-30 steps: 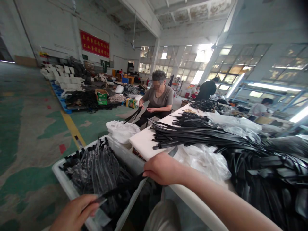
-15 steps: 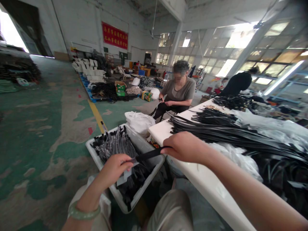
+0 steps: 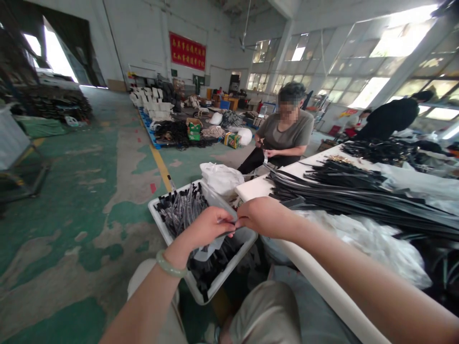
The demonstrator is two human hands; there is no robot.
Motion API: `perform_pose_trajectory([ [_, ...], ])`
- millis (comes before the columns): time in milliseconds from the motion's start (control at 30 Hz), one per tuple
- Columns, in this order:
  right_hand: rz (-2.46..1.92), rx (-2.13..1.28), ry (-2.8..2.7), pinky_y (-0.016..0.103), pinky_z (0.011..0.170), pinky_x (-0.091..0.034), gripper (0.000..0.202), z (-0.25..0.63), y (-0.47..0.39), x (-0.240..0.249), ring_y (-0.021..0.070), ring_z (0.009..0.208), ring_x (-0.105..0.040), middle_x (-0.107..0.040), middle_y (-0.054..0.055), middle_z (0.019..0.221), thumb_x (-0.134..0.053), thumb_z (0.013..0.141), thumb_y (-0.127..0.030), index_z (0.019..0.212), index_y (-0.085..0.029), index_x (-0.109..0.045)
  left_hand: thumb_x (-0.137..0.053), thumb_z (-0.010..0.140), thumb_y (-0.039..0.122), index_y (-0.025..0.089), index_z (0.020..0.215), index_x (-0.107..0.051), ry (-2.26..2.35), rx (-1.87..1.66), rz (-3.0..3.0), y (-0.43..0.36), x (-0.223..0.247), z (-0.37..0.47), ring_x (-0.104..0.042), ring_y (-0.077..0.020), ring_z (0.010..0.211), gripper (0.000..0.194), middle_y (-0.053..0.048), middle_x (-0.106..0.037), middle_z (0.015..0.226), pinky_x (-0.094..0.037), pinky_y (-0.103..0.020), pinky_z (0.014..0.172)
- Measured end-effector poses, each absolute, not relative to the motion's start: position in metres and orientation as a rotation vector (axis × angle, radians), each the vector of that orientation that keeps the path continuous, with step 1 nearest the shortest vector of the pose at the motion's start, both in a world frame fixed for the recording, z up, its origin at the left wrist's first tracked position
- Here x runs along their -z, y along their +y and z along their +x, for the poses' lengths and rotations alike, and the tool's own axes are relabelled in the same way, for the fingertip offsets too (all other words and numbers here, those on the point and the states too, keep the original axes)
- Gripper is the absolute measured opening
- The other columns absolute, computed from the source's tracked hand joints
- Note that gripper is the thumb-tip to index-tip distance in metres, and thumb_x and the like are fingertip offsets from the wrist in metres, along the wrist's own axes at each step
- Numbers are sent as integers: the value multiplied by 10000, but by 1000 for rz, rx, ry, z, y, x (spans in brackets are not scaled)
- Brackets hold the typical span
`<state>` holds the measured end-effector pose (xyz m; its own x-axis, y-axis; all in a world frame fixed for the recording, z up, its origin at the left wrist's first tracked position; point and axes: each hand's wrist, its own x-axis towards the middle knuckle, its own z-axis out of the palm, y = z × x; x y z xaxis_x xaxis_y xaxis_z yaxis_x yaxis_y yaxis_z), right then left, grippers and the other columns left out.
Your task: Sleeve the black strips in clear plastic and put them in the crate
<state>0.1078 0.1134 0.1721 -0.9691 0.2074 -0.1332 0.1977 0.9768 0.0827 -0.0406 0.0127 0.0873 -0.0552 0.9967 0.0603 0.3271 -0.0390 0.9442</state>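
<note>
My left hand (image 3: 211, 227), with a pale green bangle at the wrist, is closed on a dark strap (image 3: 226, 233) and a clear plastic sleeve (image 3: 210, 249) that hangs below the fingers. My right hand (image 3: 260, 217) meets it fingertip to fingertip, pinched at the strap's other side; most of the strap is hidden by the fingers. Both hands are above a white bin (image 3: 218, 285) that holds many black straps, several in clear sleeves. Long black straps (image 3: 333, 196) lie in a heap on the white table (image 3: 251, 189) at the right.
A white plastic bag (image 3: 220, 177) sits behind the bin. Crumpled clear plastic (image 3: 362, 243) lies on the table's near side. Across from me a seated person (image 3: 287, 129) handles a small item. Another person in black (image 3: 390, 118) bends at the far right.
My hands have come together, and the strap stretched between them is now mostly hidden. The view has turned left. The seated person's hands now show a pale piece.
</note>
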Motion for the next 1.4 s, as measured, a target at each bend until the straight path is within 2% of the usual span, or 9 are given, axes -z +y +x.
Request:
perform_pose_trajectory([
  [167,459,104,2947,288,635,-340,229,111,111,-159,249,877,-698,-758,85,898,-588,938,-374,972,-172,-691,-611,754,304,137,706,-710,1401,-1113,1453,15,-82,-38,-612,-179,641,200,-35,-686,640,-462,-277,676],
  [267,578,105,2919,300,639,-346,310,127,120,-167,270,870,-691,-752,104,934,-586,929,-440,1061,-171,-668,-612,740,261,148,660,-705,1440,-1109,1473,16,-81,-44,-597,-169,636,167,-24,-677,623,-427,-262,653],
  [467,582,250,2879,284,629,-352,277,156,151,-188,194,715,-625,-721,70,800,-499,954,-335,827,-181,-691,-653,731,259,143,638,-729,1476,-1053,1503,22,-73,-57,-574,-168,637,166,-31,-683,617,-379,-268,633],
  [733,647,323,2893,285,649,-355,141,131,131,-173,210,758,-638,-734,78,850,-614,880,-273,940,-170,-690,-675,683,185,138,705,-744,1353,-1037,1521,38,-68,-43,-597,-171,655,87,-19,-698,657,-409,-260,639],
  [933,651,519,2874,279,714,-405,254,118,124,-152,234,896,-667,-732,94,964,-686,844,-247,1063,-146,-605,-704,693,154,145,631,-710,1366,-1068,1588,41,-75,-40,-554,-143,622,63,11,-658,615,-377,-241,607],
  [1033,691,370,2834,298,713,-410,293,121,127,-149,265,921,-674,-726,127,1003,-657,877,-325,1091,-135,-592,-698,714,148,146,626,-713,1398,-1048,1625,42,-75,-44,-517,-132,563,89,18,-627,559,-342,-244,555],
  [1133,729,182,2796,316,669,-388,261,130,133,-153,268,831,-675,-729,121,920,-516,951,-380,1031,-163,-637,-671,747,138,145,681,-741,1417,-1023,1646,41,-72,-50,-544,-139,547,96,1,-670,586,-356,-247,542],
  [1267,661,415,2811,284,657,-384,274,134,134,-154,196,740,-641,-717,74,818,-446,954,-324,892,-179,-671,-720,732,131,147,728,-769,1432,-1005,1706,46,-68,-46,-589,-155,608,51,-5,-708,622,-382,-242,572],
  [1400,606,464,2847,272,570,-332,325,124,130,-144,154,594,-558,-645,27,636,-451,915,-335,712,-175,-648,-773,716,146,165,809,-788,1484,-1007,1751,51,-63,-45,-636,-163,658,95,0,-749,688,-422,-234,614],
])
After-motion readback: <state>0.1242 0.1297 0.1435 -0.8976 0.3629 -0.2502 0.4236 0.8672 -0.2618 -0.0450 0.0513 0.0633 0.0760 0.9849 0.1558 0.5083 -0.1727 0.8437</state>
